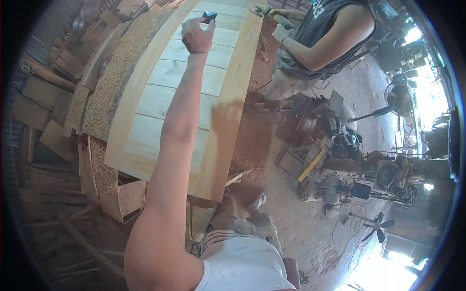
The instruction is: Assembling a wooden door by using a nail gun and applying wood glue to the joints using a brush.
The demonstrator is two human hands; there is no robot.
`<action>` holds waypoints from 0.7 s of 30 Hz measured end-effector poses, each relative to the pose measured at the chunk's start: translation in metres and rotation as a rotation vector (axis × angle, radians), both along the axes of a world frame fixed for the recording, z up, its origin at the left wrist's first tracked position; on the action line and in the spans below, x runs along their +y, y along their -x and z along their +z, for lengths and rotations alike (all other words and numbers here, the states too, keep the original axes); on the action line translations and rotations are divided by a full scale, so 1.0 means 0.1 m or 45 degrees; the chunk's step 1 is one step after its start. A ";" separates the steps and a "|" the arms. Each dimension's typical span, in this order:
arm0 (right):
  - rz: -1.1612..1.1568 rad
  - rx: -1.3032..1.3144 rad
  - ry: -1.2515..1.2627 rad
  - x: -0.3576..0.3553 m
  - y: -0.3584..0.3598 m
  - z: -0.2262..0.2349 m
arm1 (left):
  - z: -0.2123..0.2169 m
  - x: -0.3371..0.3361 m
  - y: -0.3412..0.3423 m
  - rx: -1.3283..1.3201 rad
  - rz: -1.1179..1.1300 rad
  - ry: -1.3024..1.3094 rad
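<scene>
My left arm reaches far over a pale wooden door panel, which has a wide frame and several cross boards. Near the panel's far part, my left hand pinches a small dark, flat, shiny object between thumb and fingers. Its exact kind cannot be made out. The object appears held above the boards; whether it touches them is unclear. A brownish shadow falls across the panel's right rail. My right hand is not in view.
A co-worker at the panel's far right holds a handheld power tool by its edge. Sawdust lies thick along the left. Wood offcuts pile beyond it; fans and machinery stand right.
</scene>
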State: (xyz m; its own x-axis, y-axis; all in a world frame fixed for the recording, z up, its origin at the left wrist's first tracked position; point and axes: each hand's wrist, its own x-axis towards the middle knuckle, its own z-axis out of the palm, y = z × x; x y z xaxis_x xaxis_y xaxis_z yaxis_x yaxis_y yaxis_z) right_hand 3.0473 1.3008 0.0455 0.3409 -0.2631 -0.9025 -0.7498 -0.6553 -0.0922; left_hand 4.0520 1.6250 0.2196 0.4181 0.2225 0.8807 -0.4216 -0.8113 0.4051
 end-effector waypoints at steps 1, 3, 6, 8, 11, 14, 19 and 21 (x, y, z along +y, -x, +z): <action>0.546 -0.016 0.035 -0.03 0.00 -0.04 | 0.05 0.08 0.11 -0.083 -0.003 -0.021; 0.779 0.020 0.293 -0.10 -0.09 -0.14 | -0.14 0.35 0.60 -0.023 -0.035 -0.042; -1.236 -0.216 -0.055 -0.16 -0.40 -0.17 | -0.90 0.79 1.90 0.253 -0.027 -0.163; -1.199 -0.269 -0.134 -0.16 -0.70 -0.15 | -1.42 1.00 2.81 0.440 0.060 -0.205; -1.054 -0.241 -0.135 -0.15 -1.04 -0.05 | -1.97 1.13 3.79 1.080 0.058 -0.152; -0.919 -0.206 -0.143 -0.18 -1.12 0.05 | -2.24 1.13 4.07 0.890 0.122 -0.258; -0.947 -0.257 -0.062 -0.35 -0.91 0.09 | -2.32 1.14 4.08 0.866 0.169 -0.264; -1.008 -0.209 -0.052 -0.38 -0.86 0.07 | -2.28 1.15 4.05 1.093 0.101 -0.187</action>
